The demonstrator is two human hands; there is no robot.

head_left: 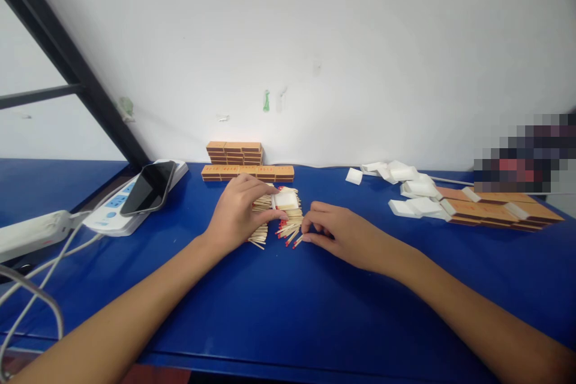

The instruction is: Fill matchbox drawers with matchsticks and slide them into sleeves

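Observation:
My left hand point(236, 210) has its thumb and forefinger at the near and far sides of a small white matchbox tray point(284, 200). Loose matches with red heads point(288, 229) lie around and in front of this tray. Another heap of matches point(260, 234) is partly hidden beneath my left hand. To the right, my right hand point(335, 231) has its fingers curled in a pinch on matches at the near right edge of the pile. How many matches it holds is too small to tell.
Stacked orange matchboxes point(247, 174) stand by the wall. At the right lie more matchboxes point(495, 211) and several white trays point(416, 189), one lone tray point(354, 176) apart. A phone point(148, 189) rests on a power strip point(121, 225) at left, with cables nearby.

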